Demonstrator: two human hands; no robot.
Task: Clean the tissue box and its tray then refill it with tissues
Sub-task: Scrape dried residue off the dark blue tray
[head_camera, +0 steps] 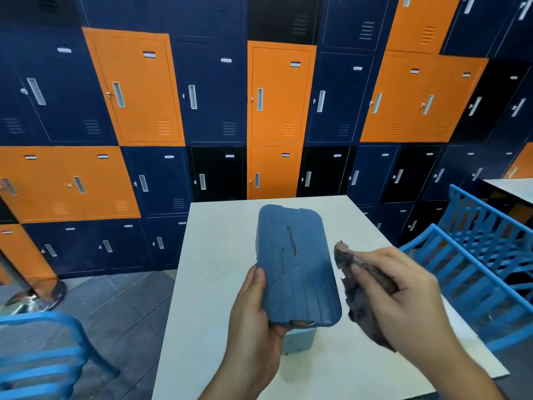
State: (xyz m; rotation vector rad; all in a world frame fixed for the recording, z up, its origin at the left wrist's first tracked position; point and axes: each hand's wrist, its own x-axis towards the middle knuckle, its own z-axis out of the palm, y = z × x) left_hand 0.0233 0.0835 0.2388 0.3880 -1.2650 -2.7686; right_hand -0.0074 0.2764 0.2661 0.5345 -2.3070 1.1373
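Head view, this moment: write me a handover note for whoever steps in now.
Left hand: holds the dark blue ribbed plastic tissue box cover above the white table, slot facing up.
Right hand: clutches a dark crumpled cloth beside the cover, apart from it.
Pale blue tray: on the table under the cover, mostly hidden.
Done: cover lifted off.
Left: wiping, refilling; no tissues visible.

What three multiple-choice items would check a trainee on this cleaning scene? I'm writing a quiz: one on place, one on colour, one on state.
1. Where is the tissue box cover?
A. on the floor
B. held above the table
C. on a chair

2. What colour is it?
A. orange
B. white
C. blue

3. What is the right hand doing?
A. gripping a dark cloth
B. lying open
C. gripping a chair

Answers: 1 B, the left hand holds it up; 2 C, its surface is blue; 3 A, fingers close around the cloth.
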